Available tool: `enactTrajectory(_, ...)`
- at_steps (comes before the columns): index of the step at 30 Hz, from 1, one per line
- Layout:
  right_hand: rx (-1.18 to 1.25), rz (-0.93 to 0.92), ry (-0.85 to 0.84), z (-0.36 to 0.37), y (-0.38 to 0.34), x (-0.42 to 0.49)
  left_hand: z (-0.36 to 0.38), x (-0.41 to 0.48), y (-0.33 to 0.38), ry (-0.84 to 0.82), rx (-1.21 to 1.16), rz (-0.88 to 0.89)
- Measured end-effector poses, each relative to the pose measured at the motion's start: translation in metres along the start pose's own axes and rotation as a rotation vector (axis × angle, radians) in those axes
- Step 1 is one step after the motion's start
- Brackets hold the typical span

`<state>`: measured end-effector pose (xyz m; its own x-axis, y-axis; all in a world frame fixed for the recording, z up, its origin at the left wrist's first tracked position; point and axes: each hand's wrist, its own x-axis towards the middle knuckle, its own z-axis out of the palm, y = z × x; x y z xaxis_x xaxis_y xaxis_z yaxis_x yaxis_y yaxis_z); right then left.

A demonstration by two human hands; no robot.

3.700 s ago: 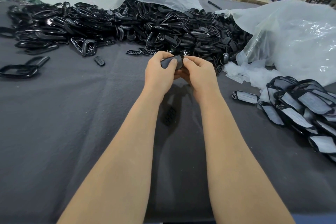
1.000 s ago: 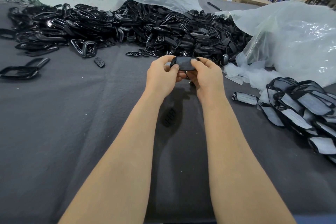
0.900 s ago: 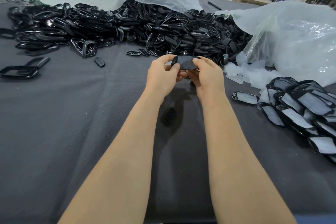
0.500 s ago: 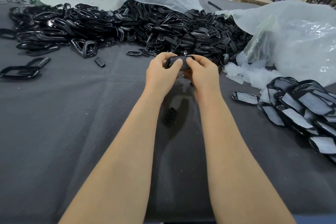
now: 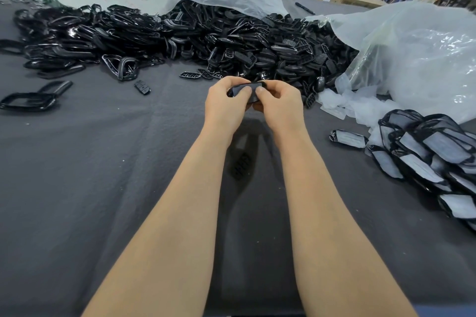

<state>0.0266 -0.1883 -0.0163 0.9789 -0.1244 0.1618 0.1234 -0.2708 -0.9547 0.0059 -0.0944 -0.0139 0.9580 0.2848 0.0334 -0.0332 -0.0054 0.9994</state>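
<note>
**Small black shell pinched at both ends, held crosswise**

The black shell (image 5: 253,94) is held up off the tabletop (image 5: 103,162), mid-scene, just on the near side of the big heap of black parts (image 5: 206,38). Its long axis is laid left to right, so one end is taken by each side. The left grip (image 5: 226,104) is curled round the left end with the thumb pressed on the near face. The right grip (image 5: 279,104) is pinched on the right end the same way. Neither one is really nearer, since the piece is shared evenly between them.

It looks like something is being pressed or snapped together, but the far face is hidden by fingers, so that can't be confirmed.

A loose button pad (image 5: 242,165) is left lying on the tabletop between the forearms, nearer than the shell. Off to the right, a pile of film-covered pieces (image 5: 432,152) is stacked just near of a clear plastic bag (image 5: 417,59).
</note>
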Motion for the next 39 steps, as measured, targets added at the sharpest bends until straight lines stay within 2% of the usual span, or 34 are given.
enactTrajectory(6,0.026,0.016,-0.089,-0.003,0.001,0.000,-0.002,0.001,0.000,0.020,-0.034,-0.043)
enactTrajectory(9,-0.077,-0.024,-0.130,-0.004,0.002,0.000,-0.001,0.001,-0.002,0.011,-0.051,-0.046)
enactTrajectory(12,-0.111,-0.029,-0.101,-0.004,0.003,0.001,0.000,0.001,-0.002,-0.008,-0.064,-0.046)
enactTrajectory(18,0.007,0.099,0.032,-0.011,0.008,0.007,-0.001,0.001,-0.006,-0.025,0.033,0.012)
enactTrajectory(23,-0.073,0.034,-0.050,-0.011,0.006,0.002,-0.002,0.003,-0.007,0.001,0.012,0.008)
enactTrajectory(33,0.021,0.047,-0.052,-0.014,0.004,0.000,0.000,-0.001,-0.004,0.007,-0.027,-0.006)
enactTrajectory(39,-0.042,0.065,-0.008,-0.011,0.002,0.000,0.001,-0.002,-0.004,0.009,0.010,0.006)
